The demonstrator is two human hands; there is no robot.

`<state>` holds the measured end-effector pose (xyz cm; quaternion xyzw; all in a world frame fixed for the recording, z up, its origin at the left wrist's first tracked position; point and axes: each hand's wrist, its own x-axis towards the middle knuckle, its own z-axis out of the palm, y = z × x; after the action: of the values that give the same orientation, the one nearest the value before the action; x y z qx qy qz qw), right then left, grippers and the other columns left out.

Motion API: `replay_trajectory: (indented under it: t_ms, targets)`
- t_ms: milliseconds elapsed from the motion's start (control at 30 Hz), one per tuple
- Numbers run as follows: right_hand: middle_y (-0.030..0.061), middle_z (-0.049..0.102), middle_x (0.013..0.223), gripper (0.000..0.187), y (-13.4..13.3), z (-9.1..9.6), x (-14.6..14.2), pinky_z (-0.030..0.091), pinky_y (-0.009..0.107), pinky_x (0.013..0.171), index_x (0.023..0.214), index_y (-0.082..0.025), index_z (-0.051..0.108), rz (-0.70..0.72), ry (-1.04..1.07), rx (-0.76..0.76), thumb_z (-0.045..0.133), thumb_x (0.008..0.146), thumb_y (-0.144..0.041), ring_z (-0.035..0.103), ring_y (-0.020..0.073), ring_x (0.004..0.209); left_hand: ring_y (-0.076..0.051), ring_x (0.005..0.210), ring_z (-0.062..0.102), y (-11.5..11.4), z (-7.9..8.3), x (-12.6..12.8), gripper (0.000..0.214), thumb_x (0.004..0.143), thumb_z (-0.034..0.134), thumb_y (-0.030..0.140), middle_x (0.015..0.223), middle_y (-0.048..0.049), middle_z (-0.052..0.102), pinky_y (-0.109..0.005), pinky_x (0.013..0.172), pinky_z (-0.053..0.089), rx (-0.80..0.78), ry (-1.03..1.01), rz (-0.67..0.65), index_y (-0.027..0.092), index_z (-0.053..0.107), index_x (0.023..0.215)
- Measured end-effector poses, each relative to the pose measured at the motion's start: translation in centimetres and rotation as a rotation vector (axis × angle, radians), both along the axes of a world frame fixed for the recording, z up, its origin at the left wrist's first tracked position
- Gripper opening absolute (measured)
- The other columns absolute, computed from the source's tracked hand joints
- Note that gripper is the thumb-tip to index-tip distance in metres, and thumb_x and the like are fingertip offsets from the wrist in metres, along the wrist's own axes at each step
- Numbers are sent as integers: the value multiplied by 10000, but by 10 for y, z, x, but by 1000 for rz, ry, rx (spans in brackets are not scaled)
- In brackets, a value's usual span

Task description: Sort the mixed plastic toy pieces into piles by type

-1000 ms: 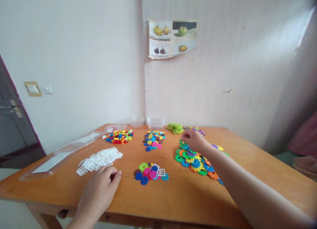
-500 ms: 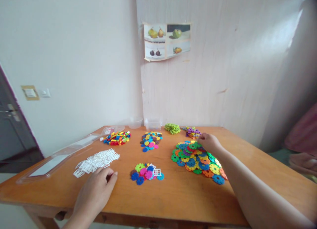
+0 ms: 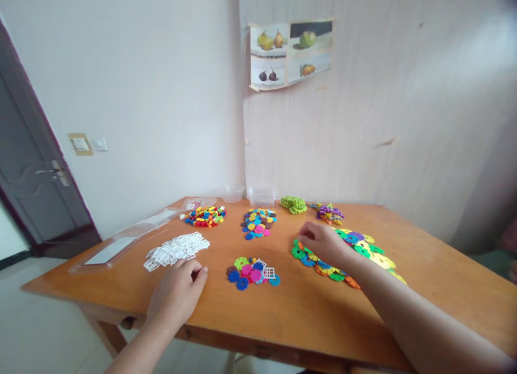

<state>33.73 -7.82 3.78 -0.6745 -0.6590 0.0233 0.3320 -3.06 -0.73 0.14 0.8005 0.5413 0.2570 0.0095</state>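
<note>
My left hand (image 3: 178, 289) rests on the table with its fingers curled in, just in front of a pile of white lattice-like plastic pieces (image 3: 180, 249). No object shows in it. Over the left part of a big heap of notched colored plastic discs (image 3: 337, 276), my right hand (image 3: 323, 243) is held with thumb and fingers pinched together. Whatever may be between those fingertips is hidden. A small mixed pile of notched discs (image 3: 255, 275) in pink, blue and green, with white lattice pieces on it, lies between my hands.
Along the back of the wooden table (image 3: 278, 314) are small colored bricks (image 3: 205, 216), smaller discs (image 3: 258, 221), green pieces (image 3: 293, 205) and purple-yellow pieces (image 3: 329, 213). Clear plastic containers (image 3: 262, 196) stand against the wall. Transparent lids (image 3: 111, 251) lie along the left edge.
My right hand has moved left and nearer, from beside the purple pieces to the disc heap's left part. My left hand stays by the white pieces. The camera view has turned left.
</note>
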Motion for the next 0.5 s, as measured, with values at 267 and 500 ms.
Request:
replay_trajectory:
  t_ms: [267,500]
  targets:
    - [36,672,877,278,2,-15,-64,396,233,591,929,-208,690,323,-85,-253,650,765,-428,591,149,712,-198,822,551,0,-4,-1,293,902,427,412,828,-38,588,-283,690,367,20,-8,5,217,540,716]
    - [15,669,816,202,12,-25,-71,379,213,536,892,-205,672,305,-59,-345,655,729,-324,580,134,665,-200,828,545,0,-6,-1,281,895,446,409,824,-42,583,-284,702,371,29,-32,1,216,552,720]
